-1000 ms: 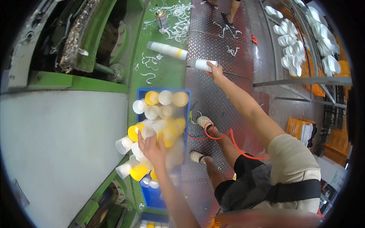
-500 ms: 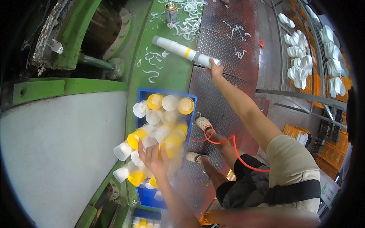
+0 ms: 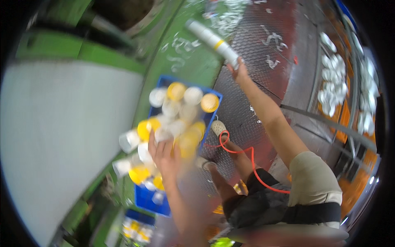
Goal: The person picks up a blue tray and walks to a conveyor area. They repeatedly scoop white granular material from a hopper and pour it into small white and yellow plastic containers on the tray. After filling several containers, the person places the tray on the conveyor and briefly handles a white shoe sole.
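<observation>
My right hand (image 3: 238,71) is closed around the near end of a long white tube (image 3: 214,43) with a yellow band. The tube looks made of several short pieces set end to end, and it slants away over the green machine bed. My left hand (image 3: 165,155) is over a blue crate (image 3: 152,201) heaped with white and yellow cylinders, its fingers spread against a white cylinder (image 3: 163,134) and the pieces around it. Some cylinders, such as a yellow one (image 3: 210,103), show pale, rough ends. Motion blur and haze soften the pile near the left hand.
White curled scraps (image 3: 230,18) litter the green bed (image 3: 181,66) and the metal tread-plate floor (image 3: 255,37). A red coiled hose (image 3: 253,154) hangs by my legs. A rack with white pieces (image 3: 332,78) stands at right; a second blue crate (image 3: 138,217) is below.
The view has tilted, so the scene appears turned and shifted. Both hands keep much the same pose, the right still on the tube and the left still at the pile.
</observation>
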The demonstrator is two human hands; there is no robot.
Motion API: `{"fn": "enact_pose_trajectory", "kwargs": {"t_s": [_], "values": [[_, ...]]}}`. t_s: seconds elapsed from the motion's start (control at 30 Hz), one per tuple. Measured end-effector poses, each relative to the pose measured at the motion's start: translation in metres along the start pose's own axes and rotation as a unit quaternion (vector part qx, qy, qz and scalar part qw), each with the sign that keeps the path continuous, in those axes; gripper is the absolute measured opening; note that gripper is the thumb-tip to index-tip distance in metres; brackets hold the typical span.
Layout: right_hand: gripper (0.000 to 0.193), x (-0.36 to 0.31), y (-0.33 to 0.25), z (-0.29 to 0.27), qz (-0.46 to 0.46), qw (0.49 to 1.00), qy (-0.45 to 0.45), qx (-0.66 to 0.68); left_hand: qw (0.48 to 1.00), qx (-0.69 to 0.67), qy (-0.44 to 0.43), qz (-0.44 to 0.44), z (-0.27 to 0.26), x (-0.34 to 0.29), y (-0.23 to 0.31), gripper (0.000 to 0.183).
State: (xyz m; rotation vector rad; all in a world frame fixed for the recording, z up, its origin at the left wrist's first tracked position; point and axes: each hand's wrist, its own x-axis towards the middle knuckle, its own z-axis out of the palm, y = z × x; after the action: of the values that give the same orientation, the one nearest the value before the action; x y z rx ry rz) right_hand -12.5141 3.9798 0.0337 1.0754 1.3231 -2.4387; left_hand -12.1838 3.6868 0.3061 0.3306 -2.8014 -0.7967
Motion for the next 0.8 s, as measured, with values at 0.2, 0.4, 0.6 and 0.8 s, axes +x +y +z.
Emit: {"fn": "enact_pose_trajectory", "kwargs": {"t_s": [0.2,0.4,0.6,0.8], "values": [[0.083,-0.004,-0.016,0.005,0.130,0.956,-0.088,-0.248,0.999,-0.008,0.046,-0.014,-0.002,-0.007,-0.005,0.016],[0.042,-0.118,-0.036,-0.069,-0.155,0.762,-0.169,-0.605,0.996,-0.008,0.088,0.006,0.004,-0.010,-0.013,0.016],[0.014,-0.392,-0.027,-0.087,-0.237,0.468,-0.538,-0.659,0.994,-0.015,0.107,0.023,0.007,-0.017,-0.021,0.018],[0.027,-0.503,0.133,-0.069,-0.255,0.372,-0.693,-0.563,0.993,-0.022,0.112,0.017,0.009,-0.020,-0.022,0.024]]}}
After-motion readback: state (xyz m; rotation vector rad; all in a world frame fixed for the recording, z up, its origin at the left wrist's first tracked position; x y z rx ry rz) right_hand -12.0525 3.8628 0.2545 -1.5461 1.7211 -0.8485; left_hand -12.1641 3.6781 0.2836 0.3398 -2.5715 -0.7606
